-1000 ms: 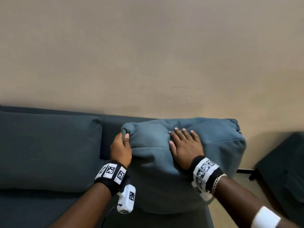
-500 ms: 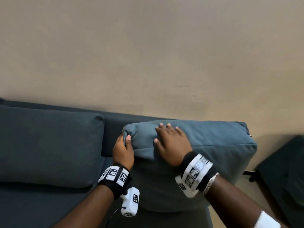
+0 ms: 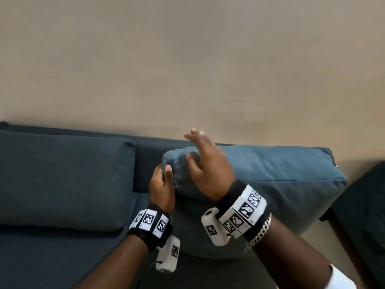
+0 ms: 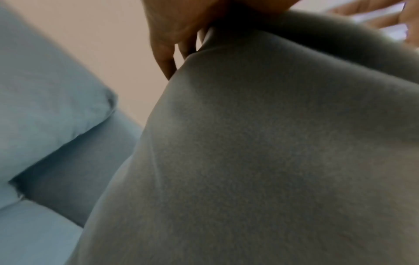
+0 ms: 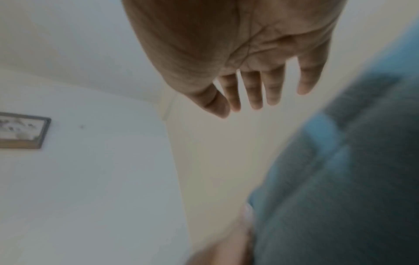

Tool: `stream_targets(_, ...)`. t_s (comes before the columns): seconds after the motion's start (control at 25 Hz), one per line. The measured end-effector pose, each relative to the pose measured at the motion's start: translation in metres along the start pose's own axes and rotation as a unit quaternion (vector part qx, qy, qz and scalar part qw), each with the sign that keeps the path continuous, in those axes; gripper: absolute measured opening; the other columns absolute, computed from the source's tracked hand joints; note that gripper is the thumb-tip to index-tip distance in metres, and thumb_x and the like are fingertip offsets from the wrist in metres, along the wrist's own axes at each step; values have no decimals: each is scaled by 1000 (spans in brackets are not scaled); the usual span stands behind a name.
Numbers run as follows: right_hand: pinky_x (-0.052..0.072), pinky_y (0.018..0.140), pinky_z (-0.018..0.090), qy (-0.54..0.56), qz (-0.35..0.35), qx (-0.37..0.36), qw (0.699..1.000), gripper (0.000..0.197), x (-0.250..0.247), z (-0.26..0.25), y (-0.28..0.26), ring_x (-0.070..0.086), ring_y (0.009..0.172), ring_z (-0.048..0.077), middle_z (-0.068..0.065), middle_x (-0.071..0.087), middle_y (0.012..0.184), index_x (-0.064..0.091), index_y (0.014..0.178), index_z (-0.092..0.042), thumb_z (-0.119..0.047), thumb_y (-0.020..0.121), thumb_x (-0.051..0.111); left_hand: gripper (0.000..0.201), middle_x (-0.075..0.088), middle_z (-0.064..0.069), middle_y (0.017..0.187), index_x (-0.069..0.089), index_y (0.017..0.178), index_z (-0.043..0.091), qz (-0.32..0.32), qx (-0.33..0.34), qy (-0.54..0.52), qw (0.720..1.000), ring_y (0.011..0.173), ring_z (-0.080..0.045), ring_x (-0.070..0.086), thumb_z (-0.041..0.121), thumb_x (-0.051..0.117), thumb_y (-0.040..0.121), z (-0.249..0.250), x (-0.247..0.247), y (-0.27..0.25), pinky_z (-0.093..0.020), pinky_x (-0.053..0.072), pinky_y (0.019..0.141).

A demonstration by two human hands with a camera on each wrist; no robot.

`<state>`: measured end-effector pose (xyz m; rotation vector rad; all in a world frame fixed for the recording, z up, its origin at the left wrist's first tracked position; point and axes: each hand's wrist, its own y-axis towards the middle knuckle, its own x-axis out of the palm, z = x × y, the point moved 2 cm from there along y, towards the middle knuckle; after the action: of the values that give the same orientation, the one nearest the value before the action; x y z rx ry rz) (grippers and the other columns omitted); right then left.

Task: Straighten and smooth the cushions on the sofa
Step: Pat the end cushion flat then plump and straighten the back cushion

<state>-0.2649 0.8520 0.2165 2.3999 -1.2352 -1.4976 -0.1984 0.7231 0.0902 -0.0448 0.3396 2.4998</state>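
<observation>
A blue-grey back cushion [image 3: 270,184] stands upright at the right end of the dark sofa [image 3: 52,257]. My left hand [image 3: 161,180] grips its upper left corner, thumb on the front face and fingers [image 4: 167,59] behind the edge; this cushion [image 4: 272,161] fills the left wrist view. My right hand [image 3: 205,163] is lifted off the cushion, just above its top left part, with straight spread fingers [image 5: 254,93] and nothing in it. A second back cushion [image 3: 62,180] leans against the backrest at the left.
A plain beige wall [image 3: 187,59] rises right behind the sofa. A dark piece of furniture [image 3: 366,215] stands close to the sofa's right end. A framed picture [image 5: 22,130] hangs on a side wall.
My right hand slid left along the cushion's top and has lifted off it, fingers spread. The left hand keeps its hold on the corner. The cushion now stands straighter and smoother.
</observation>
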Motion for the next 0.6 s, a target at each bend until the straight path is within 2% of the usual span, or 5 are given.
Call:
stream_targets(0.12, 26, 124, 41, 59, 202, -54, 976, 58, -20, -18, -2, 24, 157, 19, 0, 24, 170, 39, 157, -17, -24, 100, 48, 45, 69, -6, 112, 65, 118, 10, -13, -11, -11, 1000, 108, -23, 66, 45, 39, 105, 1, 2, 1, -42, 53, 96)
stream_targets(0.28, 10, 128, 47, -194, -150, -18, 969, 62, 33, 25, -26, 19, 158, 20, -1, 36, 166, 46, 152, -27, -49, 98, 23, 53, 67, -10, 128, 64, 129, 5, -21, 18, 49, 998, 117, -25, 63, 44, 41, 100, -4, 6, 5, -39, 48, 103)
stream_targets(0.4, 25, 125, 47, -31, 64, -29, 997, 35, -34, 45, -18, 32, 153, 22, 1, 53, 152, 66, 129, -24, -35, 97, 58, 49, 69, -11, 112, 65, 119, 7, 3, 31, 63, 998, 104, -27, 65, 45, 40, 102, -6, -1, 10, -36, 50, 91)
stream_targets(0.48, 23, 125, 51, -64, 235, 75, 967, 38, -102, 77, -23, 33, 152, 27, 3, 52, 151, 64, 131, -26, -37, 95, 58, 56, 69, -12, 118, 65, 125, 7, 19, 35, 63, 997, 109, -26, 64, 50, 39, 100, -10, -6, 18, -37, 50, 97)
stream_targets(0.6, 5, 120, 71, -172, 224, 381, 880, 51, -164, 149, -52, 17, 156, 36, 7, 35, 161, 48, 140, -32, -48, 93, 56, 58, 68, -16, 126, 63, 133, 6, 33, 16, 66, 997, 118, -33, 63, 48, 42, 97, -14, -16, 38, -41, 49, 103)
